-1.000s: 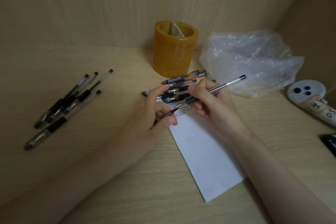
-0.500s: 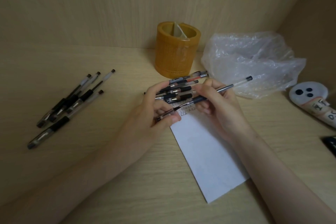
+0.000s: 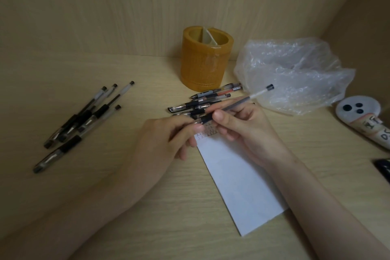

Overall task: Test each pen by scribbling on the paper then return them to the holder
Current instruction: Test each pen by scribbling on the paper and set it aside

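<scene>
1. The front end of the pen (image 3: 238, 102) is covered by the fingers of the left hand (image 3: 164, 139), so whether it is capped cannot be told.
2. The top edge of the paper (image 3: 238, 179) is hidden under both hands, and part of its right side is covered by the right hand (image 3: 247, 131).
3. The scribbles (image 3: 207, 133) are partly covered and too small to be read.
4. The pile of pens (image 3: 202, 102) behind the hands is partly hidden and cannot be counted.
5. A dark object (image 3: 383, 168) and a white case (image 3: 363, 120) are cut off by the right edge.

On the white pouch (image 3: 368, 125) we read a large dark "D" and a cut-off letter. The marks on the paper (image 3: 238, 175) and the print on the pens (image 3: 213, 93) are too small for us.
</scene>
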The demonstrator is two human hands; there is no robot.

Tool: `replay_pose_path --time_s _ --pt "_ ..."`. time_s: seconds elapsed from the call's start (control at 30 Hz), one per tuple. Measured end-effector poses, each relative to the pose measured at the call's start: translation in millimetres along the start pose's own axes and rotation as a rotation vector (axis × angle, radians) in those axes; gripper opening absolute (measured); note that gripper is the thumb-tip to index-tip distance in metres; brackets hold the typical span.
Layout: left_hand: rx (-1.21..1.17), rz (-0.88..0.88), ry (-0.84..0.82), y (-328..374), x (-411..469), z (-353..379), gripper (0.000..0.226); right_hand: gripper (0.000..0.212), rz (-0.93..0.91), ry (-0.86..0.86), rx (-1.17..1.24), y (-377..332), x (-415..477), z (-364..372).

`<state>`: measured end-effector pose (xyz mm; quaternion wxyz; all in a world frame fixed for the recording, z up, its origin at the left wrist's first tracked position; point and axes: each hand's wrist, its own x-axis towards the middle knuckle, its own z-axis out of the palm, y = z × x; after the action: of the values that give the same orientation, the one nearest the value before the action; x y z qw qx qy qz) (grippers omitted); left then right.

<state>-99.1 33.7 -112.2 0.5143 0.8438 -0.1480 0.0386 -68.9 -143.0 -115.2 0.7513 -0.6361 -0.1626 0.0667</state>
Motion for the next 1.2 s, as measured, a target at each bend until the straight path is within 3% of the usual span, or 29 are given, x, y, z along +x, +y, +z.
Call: replay_pose_path --time_s 0.23,0.4,0.53,0.7,0.87,1.07,1.2 --pt "0.138 0.070 0.039 -4.3 1.6 3.8 0.023 0.019 0.021 0.081 -0.101 2.9 -1.2 6.3" --pt "0.105 0.059 0.051 -4.8 3.6 7.0 0.021 0.014 0.037 0.076 -0.087 2.3 -0.1 7.9" --pt "0.057 0.024 0.103 -2.4 9.6 9.7 0.020 0.023 0.081 0.170 -0.031 3.3 4.6 10.5" --pt "0.276 0.003 0.183 -9.6 24.1 -6.0 0.020 0.050 0.069 0.268 -0.212 0.2 1.1 11.5" --pt "0.481 0.105 0.336 -21.7 42.1 -16.4 0.019 0.048 -0.002 0.381 -0.188 -5.3 2.4 6.3" --pt "0.502 0.101 0.310 -38.8 49.4 -9.2 0.029 0.044 0.005 0.379 -0.197 -4.6 1.7 7.9" --pt "0.466 0.048 0.204 -45.6 51.1 -4.9 0.044 0.042 0.005 0.366 -0.198 -3.2 2.5 8.3"
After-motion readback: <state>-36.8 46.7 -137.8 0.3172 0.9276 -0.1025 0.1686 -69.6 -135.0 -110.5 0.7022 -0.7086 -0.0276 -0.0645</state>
